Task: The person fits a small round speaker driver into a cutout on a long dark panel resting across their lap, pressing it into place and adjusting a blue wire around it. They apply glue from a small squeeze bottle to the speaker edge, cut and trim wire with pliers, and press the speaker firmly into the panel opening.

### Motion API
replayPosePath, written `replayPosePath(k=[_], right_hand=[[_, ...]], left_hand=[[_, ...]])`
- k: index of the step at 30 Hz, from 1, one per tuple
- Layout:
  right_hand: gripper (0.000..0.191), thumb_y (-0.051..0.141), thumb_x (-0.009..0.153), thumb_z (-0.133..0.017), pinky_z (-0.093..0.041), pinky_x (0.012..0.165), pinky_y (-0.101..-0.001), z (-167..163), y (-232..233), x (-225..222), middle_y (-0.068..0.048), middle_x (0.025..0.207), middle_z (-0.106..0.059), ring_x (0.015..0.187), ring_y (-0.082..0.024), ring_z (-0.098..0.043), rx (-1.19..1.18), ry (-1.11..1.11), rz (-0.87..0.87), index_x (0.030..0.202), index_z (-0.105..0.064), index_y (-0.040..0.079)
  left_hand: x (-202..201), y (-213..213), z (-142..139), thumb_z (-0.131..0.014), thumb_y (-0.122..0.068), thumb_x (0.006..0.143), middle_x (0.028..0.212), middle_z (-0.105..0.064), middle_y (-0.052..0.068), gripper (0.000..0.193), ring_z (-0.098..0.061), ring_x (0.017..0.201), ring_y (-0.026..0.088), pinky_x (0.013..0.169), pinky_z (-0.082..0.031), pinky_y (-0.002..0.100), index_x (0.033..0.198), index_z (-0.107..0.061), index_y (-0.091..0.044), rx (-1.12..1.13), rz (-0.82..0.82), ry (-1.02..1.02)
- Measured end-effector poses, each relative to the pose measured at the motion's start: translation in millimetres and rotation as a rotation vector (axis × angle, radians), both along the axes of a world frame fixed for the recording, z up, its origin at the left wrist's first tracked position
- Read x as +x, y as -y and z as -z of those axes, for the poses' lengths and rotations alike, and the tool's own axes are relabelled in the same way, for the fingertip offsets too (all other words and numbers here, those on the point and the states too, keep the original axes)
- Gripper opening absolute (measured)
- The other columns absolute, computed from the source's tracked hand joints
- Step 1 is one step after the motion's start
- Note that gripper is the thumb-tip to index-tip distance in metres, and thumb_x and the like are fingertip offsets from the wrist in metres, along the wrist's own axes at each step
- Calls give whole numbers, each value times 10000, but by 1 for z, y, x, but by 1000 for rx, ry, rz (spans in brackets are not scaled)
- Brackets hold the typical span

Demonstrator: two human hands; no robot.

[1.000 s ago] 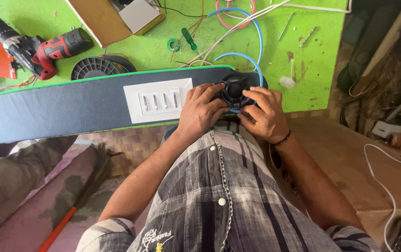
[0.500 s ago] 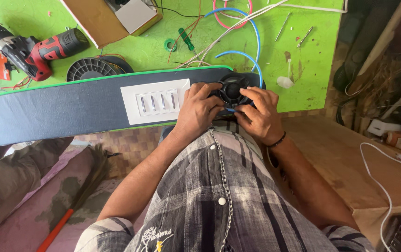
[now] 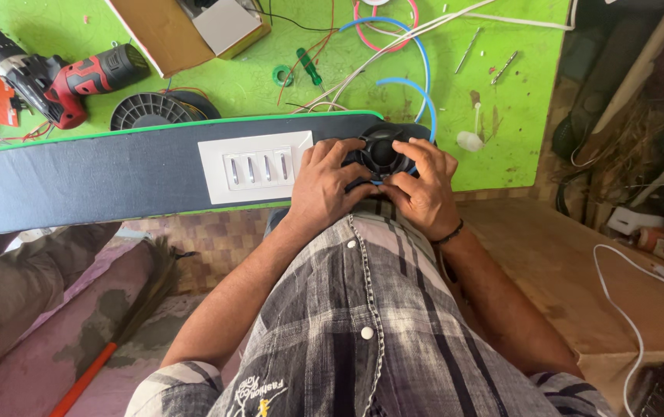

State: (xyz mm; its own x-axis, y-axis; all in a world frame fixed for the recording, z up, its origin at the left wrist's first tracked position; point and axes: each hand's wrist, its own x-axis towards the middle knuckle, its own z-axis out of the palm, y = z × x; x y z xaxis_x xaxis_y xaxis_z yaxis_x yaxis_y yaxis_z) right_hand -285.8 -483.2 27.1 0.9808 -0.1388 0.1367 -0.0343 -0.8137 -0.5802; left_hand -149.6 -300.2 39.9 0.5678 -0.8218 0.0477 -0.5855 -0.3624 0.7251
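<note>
A long dark blue board [image 3: 100, 174] lies across the green table edge, with a white switch plate [image 3: 254, 167] of several rocker switches set in it. At the board's right end sits a round black part [image 3: 382, 150]. My left hand [image 3: 322, 184] grips it from the left, fingers over its rim. My right hand [image 3: 424, 185] holds it from the right, thumb near the centre. Blue wire [image 3: 417, 85] loops just behind the part.
On the green table [image 3: 517, 116] lie a red and black cordless drill [image 3: 61, 77], a black ribbed disc [image 3: 146, 112], a cardboard box [image 3: 185, 27], a green screwdriver [image 3: 309, 68], drill bits and red and white wires. A wooden floor with a white cable [image 3: 633, 309] lies right.
Both hands stay on the black part with only slight finger shifts. The view has drifted a little; the board and switch plate have not moved.
</note>
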Motion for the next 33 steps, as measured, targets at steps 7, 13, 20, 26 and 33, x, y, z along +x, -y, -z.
replayPosePath(k=[7,13,20,26,33], right_hand=[[168,156,809,-860,-342,1079,-495,-2,7,-2,-75,1446,-574,1358,-341,-492,-1,38,-49,928,-744,135],[215,63,837,-812,-418,958,-460,-8,7,-10,-23,1092,-636,1113,-266,-597,-71,82,-90,1045,-771,92],[232,33,806,-816,-429,915,-429,-8,13,-7,-28,1010,-627,1029,-258,-610,23,59,-133,1022,-741,74],[212,30,817,-817,-433,924,-437,-6,13,-6,-42,993,-614,1012,-260,-610,1,63,-145,1008,-731,66],[257,45,846,-795,-455,951,-434,-14,20,-9,-62,1124,-651,1130,-281,-601,-55,76,-197,1100,-759,75]], left_hand=[[-9,5,2,-839,-260,763,1339,-593,38,148,-520,1230,290,1031,-414,461,855,-762,-172,13,-58,29],[-16,6,5,-837,-247,762,1362,-591,21,289,-525,1235,301,1032,-412,476,1009,-731,-141,19,-108,12],[-21,7,5,-820,-244,769,1359,-592,31,256,-529,1235,306,1043,-403,484,984,-719,-148,27,-116,26],[-23,10,3,-798,-243,788,1351,-592,54,179,-522,1269,305,1062,-382,504,934,-737,-161,26,-81,88],[-24,8,6,-800,-233,784,1358,-597,41,168,-524,1270,306,1060,-386,503,930,-742,-174,8,-92,55]])
